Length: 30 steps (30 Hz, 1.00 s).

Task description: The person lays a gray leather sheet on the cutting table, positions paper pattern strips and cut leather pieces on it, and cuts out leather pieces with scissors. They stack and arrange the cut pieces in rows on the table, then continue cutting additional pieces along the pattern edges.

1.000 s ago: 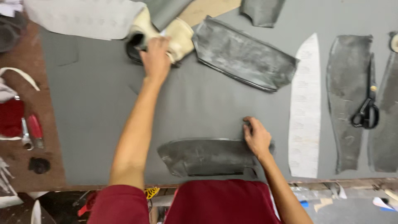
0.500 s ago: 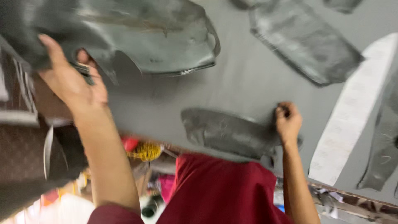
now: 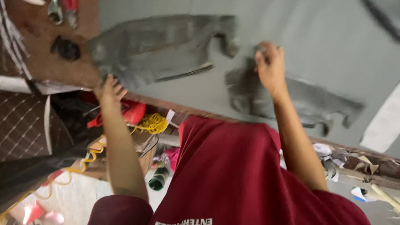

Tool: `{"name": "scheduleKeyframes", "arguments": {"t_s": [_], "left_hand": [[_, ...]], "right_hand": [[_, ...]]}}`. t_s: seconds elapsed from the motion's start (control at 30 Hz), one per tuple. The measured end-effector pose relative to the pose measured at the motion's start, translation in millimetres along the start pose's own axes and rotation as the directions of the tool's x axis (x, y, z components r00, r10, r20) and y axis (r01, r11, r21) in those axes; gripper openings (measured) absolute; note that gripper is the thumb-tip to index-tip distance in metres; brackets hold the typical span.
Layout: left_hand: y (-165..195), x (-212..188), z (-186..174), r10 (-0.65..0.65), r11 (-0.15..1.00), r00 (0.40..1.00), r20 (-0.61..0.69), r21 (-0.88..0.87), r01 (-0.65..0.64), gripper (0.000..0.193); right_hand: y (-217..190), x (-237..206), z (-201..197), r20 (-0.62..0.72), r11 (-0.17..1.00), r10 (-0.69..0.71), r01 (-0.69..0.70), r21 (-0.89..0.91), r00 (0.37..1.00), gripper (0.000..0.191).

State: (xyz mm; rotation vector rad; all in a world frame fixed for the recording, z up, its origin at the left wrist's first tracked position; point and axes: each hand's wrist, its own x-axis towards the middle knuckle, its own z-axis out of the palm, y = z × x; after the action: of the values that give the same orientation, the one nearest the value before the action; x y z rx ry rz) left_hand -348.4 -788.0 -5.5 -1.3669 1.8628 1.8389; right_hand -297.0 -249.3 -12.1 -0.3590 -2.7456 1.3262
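On the grey tabletop [image 3: 316, 50], left hand [image 3: 109, 91] grips one leather piece [image 3: 158, 50]; right hand [image 3: 271, 66] should pin the other piece [image 3: 308, 98] flat.

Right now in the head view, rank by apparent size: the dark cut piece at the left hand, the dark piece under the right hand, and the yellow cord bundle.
1. Left dark piece
2. Right dark piece, close to it; blur makes this unsure
3. Yellow cord bundle, smallest

Matt grey leather-like piece [image 3: 158, 46] at the left hand [image 3: 109, 89], another dull one [image 3: 291, 98] under the right hand [image 3: 271, 66], smooth grey table [image 3: 325, 37]
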Motion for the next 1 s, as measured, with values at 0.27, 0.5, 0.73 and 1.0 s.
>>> {"name": "scheduleKeyframes", "arguments": {"t_s": [0.27,0.5,0.73,1.0], "left_hand": [[-3,71,-34,0.348,0.937,0.930,0.119,-0.023,-0.348,0.066],[57,16,16,0.456,0.889,0.828,0.327,-0.125,-0.440,0.037],[67,-58,213,0.367,0.927,0.627,0.687,-0.214,-0.309,0.033],[-2,-83,337,0.727,-0.091,0.222,0.649,0.412,-0.906,0.051]], "right_hand": [[-73,46,76,0.170,0.897,0.333,-0.367,0.245,0.927,0.040],[-62,-4,-4,-0.216,0.974,0.136,-0.091,0.206,0.967,0.018],[27,-39,-189,-0.460,0.927,0.253,-0.076,0.368,0.851,0.018],[143,-49,-290,-0.498,0.823,0.472,-0.566,-0.046,0.727,0.021]]}}
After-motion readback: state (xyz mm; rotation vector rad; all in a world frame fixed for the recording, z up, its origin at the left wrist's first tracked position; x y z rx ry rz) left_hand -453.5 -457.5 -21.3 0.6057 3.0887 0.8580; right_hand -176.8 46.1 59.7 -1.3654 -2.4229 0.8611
